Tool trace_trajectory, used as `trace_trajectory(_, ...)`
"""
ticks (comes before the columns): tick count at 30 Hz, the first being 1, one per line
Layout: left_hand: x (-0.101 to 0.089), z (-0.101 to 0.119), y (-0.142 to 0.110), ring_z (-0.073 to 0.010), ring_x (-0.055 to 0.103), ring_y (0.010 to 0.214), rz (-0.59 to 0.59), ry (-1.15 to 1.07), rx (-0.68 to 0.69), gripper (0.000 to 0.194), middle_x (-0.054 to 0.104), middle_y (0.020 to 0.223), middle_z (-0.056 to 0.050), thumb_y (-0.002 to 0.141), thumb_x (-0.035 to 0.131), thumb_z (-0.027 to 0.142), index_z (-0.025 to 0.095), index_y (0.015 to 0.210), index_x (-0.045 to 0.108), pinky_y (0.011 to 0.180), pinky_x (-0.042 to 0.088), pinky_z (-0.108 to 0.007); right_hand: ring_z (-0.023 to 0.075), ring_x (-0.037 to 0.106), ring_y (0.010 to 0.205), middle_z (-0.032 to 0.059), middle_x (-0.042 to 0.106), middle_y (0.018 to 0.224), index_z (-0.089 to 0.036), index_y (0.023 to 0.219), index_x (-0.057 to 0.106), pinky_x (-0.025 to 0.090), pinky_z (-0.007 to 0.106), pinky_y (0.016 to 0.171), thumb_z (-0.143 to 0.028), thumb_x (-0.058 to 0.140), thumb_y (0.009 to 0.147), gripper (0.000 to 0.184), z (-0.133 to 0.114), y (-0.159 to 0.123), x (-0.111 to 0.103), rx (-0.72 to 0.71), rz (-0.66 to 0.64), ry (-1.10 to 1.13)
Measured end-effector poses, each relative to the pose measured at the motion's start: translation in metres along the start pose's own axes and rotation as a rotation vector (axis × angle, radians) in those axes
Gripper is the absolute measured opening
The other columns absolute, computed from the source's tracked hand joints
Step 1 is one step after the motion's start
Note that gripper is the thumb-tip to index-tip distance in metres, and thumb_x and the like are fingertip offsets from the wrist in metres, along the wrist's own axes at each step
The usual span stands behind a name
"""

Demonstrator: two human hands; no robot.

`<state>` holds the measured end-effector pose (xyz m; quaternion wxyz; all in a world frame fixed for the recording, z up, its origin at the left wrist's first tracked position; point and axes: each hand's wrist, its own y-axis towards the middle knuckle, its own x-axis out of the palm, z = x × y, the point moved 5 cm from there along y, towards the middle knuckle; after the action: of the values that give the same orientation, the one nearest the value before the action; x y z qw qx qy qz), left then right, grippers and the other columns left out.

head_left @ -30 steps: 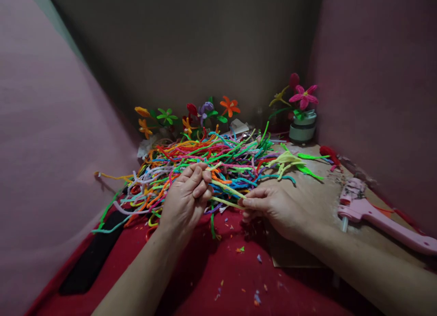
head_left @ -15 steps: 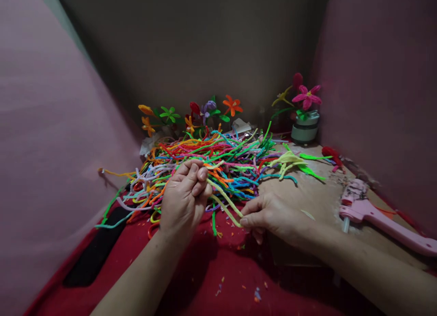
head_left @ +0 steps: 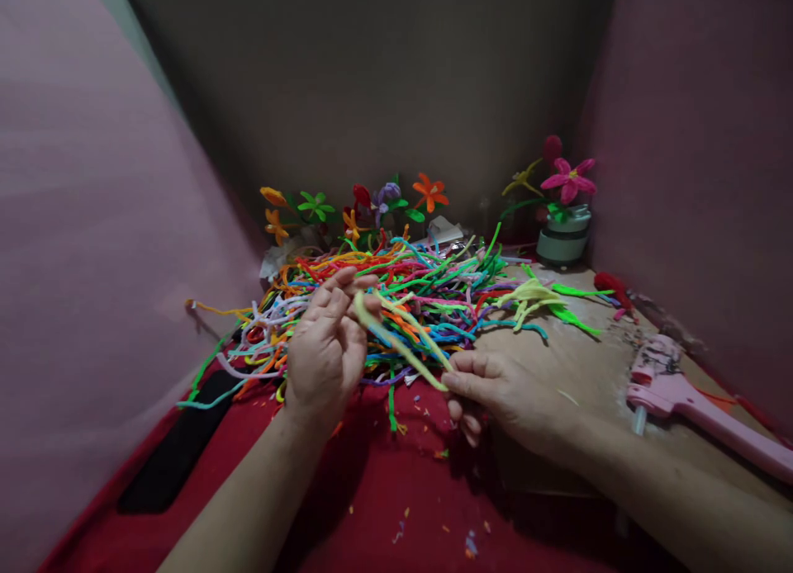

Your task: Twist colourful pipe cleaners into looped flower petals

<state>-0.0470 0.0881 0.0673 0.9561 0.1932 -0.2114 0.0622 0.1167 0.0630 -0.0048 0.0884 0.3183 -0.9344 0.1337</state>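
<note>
Stem (head_left: 409, 355) of pale yellow fuzz is held in the air in front of a heap of coloured stems (head_left: 402, 265), its long axis slanted from lower right, at the right hand (head_left: 499, 391), to upper left, at the left hand (head_left: 325, 350). Its lower part is pinched between thumb and forefinger of the right hand, while its curved upper end is placed just beside the parted, loosened fingers (head_left: 338, 286) of the left hand; whether it is touched by them cannot be told. Two roughly parallel strands are seen, soft-edged, the nearer one slightly blurred. To the right of the heap, a brown board (head_left: 598, 383) is seen, with a yellow-green bundle (head_left: 529, 295) and a pink glue gun (head_left: 712, 412) laid on it. Below the hands, the red-covered desk (head_left: 372, 507) is strewn with small scraps (head_left: 472, 545). Behind the heap, fuzzy flowers (head_left: 430, 193) are ranged, and others are set in a pale green pot (head_left: 562, 246).
</note>
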Motion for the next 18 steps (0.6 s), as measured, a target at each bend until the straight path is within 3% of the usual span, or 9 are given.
trace_trajectory(2, -0.010, 0.010, 0.004, -0.0103, 0.057, 0.080, 0.093, 0.119, 0.154, 0.017, 0.058, 0.099, -0.006, 0.082, 0.053, 0.021, 0.019, 0.097, 0.059, 0.066, 0.048, -0.019, 0.0055, 0.046, 0.038, -0.0045, 0.053, 0.053, -0.016, 0.066, 0.046, 0.037, 0.019, 0.040, -0.036, 0.056, 0.077, 0.024, -0.007, 0.000, -0.006, -0.074, 0.090, 0.011)
trace_trajectory(4, -0.018, 0.016, 0.005, -0.0085, 0.056, 0.074, 0.198, 0.246, 0.219, 0.018, 0.058, 0.092, -0.003, 0.078, 0.060, 0.022, 0.020, 0.095, 0.060, 0.061, 0.046, -0.015, 0.0053, 0.046, 0.038, -0.0042, 0.053, 0.054, -0.016, 0.067, 0.047, 0.037, 0.019, 0.041, -0.036, 0.055, 0.078, 0.024, -0.011, 0.000, -0.012, -0.117, 0.161, 0.055)
trace_trajectory(6, -0.019, 0.010, 0.003, -0.0058, 0.051, 0.057, 0.171, 0.330, 0.069, 0.016, 0.056, 0.075, 0.000, 0.073, 0.065, 0.023, 0.018, 0.088, 0.061, 0.049, 0.041, -0.014, 0.0049, 0.046, 0.038, -0.0037, 0.054, 0.055, -0.016, 0.068, 0.048, 0.034, 0.018, 0.039, -0.036, 0.055, 0.078, 0.024, -0.012, 0.001, -0.017, -0.146, 0.208, 0.101)
trace_trajectory(9, 0.000, -0.021, -0.016, -0.0025, 0.037, 0.040, -0.150, 0.351, -0.427, 0.021, 0.048, 0.056, 0.004, 0.071, 0.067, 0.026, 0.014, 0.088, 0.063, 0.038, 0.028, -0.014, 0.0045, 0.046, 0.038, -0.0036, 0.054, 0.055, -0.015, 0.069, 0.049, 0.031, 0.018, 0.038, -0.036, 0.055, 0.079, 0.024, -0.011, 0.002, -0.018, -0.173, 0.217, 0.121)
trace_trajectory(11, 0.014, -0.037, -0.034, -0.0018, 0.036, 0.040, -0.292, 0.302, -0.636, 0.030, 0.052, 0.058, 0.002, 0.070, 0.068, 0.026, 0.014, 0.096, 0.063, 0.039, 0.027, -0.014, 0.0045, 0.045, 0.038, -0.0038, 0.053, 0.054, -0.015, 0.071, 0.051, 0.033, 0.018, 0.039, -0.036, 0.054, 0.079, 0.023, -0.009, 0.003, -0.014, -0.173, 0.167, 0.108)
trace_trajectory(14, 0.030, -0.050, -0.048, -0.0022, 0.037, 0.040, -0.385, 0.238, -0.697, 0.029, 0.058, 0.061, -0.002, 0.071, 0.067, 0.027, 0.012, 0.096, 0.064, 0.038, 0.024, -0.016, 0.0048, 0.044, 0.037, -0.0037, 0.052, 0.052, -0.014, 0.069, 0.052, 0.035, 0.018, 0.039, -0.038, 0.055, 0.079, 0.026, -0.006, 0.004, -0.008, -0.154, 0.092, 0.067)
trace_trajectory(18, 0.030, -0.058, -0.048, -0.0029, 0.037, 0.038, -0.353, 0.236, -0.689, 0.024, 0.056, 0.054, -0.001, 0.068, 0.069, 0.026, 0.012, 0.087, 0.067, 0.038, 0.023, -0.016, 0.0052, 0.044, 0.036, -0.0016, 0.053, 0.052, -0.011, 0.067, 0.056, 0.036, 0.018, 0.037, -0.042, 0.057, 0.077, 0.032, 0.000, 0.005, -0.006, -0.098, -0.012, 0.050)
